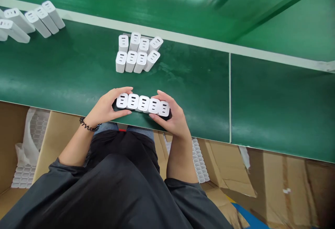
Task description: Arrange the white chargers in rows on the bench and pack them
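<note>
A row of several white USB chargers (143, 103) stands side by side near the bench's front edge, port faces up. My left hand (105, 107) wraps the left end of the row, thumb on the near side and fingers on the far side. At the right end, my right hand (176, 118) grips the row the same way, its fingers partly covering the last chargers. The row bends slightly, with its right end lower in view. Behind it, a second group of white chargers (131, 60) stands in two rows, some leaning to the right.
More white chargers (42, 21) stand at the far left along the pale rail (183, 40). A seam (230, 96) crosses the green bench (199, 93) on the right. Below the edge are cardboard boxes (227, 166) holding stacked white pieces (200, 161).
</note>
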Demonstrator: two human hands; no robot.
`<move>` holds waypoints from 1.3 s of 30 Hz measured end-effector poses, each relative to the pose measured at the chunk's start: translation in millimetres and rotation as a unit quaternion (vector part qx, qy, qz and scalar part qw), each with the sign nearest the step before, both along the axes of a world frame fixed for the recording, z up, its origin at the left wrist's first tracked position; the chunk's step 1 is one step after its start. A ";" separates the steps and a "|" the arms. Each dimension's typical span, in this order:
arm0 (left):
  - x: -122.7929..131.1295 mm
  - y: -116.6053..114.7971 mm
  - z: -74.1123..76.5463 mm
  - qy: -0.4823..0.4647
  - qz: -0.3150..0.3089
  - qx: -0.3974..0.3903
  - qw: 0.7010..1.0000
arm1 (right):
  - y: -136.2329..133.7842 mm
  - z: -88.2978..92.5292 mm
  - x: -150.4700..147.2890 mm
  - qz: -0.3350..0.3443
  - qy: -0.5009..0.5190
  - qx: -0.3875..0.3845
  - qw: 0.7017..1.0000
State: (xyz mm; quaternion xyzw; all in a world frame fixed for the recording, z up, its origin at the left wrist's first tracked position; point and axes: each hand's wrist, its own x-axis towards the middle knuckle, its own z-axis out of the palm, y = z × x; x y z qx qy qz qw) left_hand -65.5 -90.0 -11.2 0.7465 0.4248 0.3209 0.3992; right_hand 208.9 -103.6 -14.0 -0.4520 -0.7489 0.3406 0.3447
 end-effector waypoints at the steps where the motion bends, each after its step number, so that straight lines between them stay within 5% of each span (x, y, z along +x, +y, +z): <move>1: 0.0 0.0 -0.1 0.001 0.000 0.000 1.000 | 0.1 0.4 -0.2 -0.002 -0.005 0.001 1.000; 39: -2.0 -2.7 5.1 -0.062 -0.010 0.003 0.998 | -0.2 7.9 -1.5 -0.005 -0.051 0.003 0.999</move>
